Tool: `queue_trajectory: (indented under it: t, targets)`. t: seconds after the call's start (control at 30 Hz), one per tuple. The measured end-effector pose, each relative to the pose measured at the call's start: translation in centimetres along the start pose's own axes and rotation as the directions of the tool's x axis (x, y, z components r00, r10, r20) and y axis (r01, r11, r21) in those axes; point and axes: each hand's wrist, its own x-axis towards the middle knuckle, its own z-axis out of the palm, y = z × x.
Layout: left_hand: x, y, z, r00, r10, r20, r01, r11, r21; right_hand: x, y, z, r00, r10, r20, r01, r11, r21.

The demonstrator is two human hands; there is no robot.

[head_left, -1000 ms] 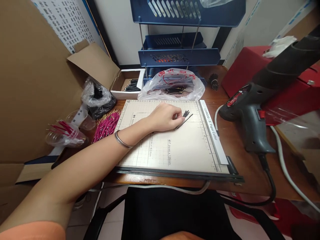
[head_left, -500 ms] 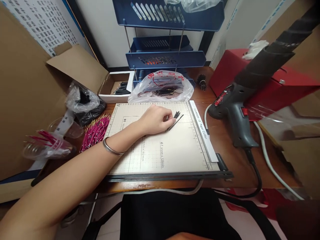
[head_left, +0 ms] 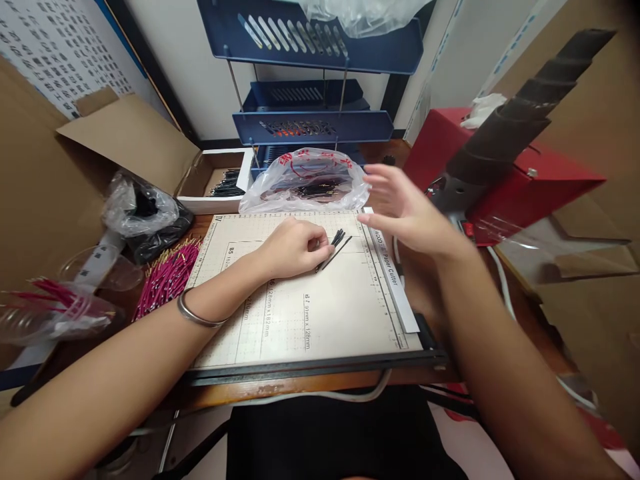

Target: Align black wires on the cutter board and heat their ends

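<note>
My left hand rests on the cream board of a paper cutter, wearing a silver bangle. Its thumb and fingers are closed on a few short black wires, whose far ends stick out to the right; the rest is hidden under the hand. One black wire lies slightly apart beside them. My right hand is raised over the cutter's upper right edge, fingers spread and holding nothing, beside a clear plastic bag with red print. Inside that bag lie dark wires with gold-coloured ends.
Magenta wires are heaped left of the cutter, near a plastic cup and a black bag. A cardboard box holds black wires. Behind stands a blue rack; right are a heat gun and red box.
My right hand has come into view from the right and reached over the cutter's upper right edge. The left hand keeps its grip on the black wires. The view has shifted slightly.
</note>
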Motion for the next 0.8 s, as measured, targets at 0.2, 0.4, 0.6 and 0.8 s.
queue_trajectory:
  t: [0.2,0.4,0.6,0.8]
  targets:
    - [0.0,-0.1,0.1,0.999,-0.020,-0.029,0.020,1.000,0.012,-1.2,3.0,2.2,0.981,0.157,0.111,-0.144,0.983,-0.116]
    - [-0.3,-0.1,-0.1,0.999,-0.019,-0.041,0.019,1.000,0.004,-1.8,2.0,3.0,0.974,0.194,0.114,-0.169,0.965,-0.198]
    - [-0.6,0.3,-0.2,0.998,0.056,0.027,-0.053,0.995,-0.089,-1.7,2.3,3.4,0.986,0.156,0.061,-0.137,0.962,-0.236]
    - [-0.9,0.9,-0.4,0.990,0.117,0.073,-0.110,0.989,-0.094,-1.9,1.5,3.4,0.986,0.142,0.090,-0.110,0.950,-0.293]
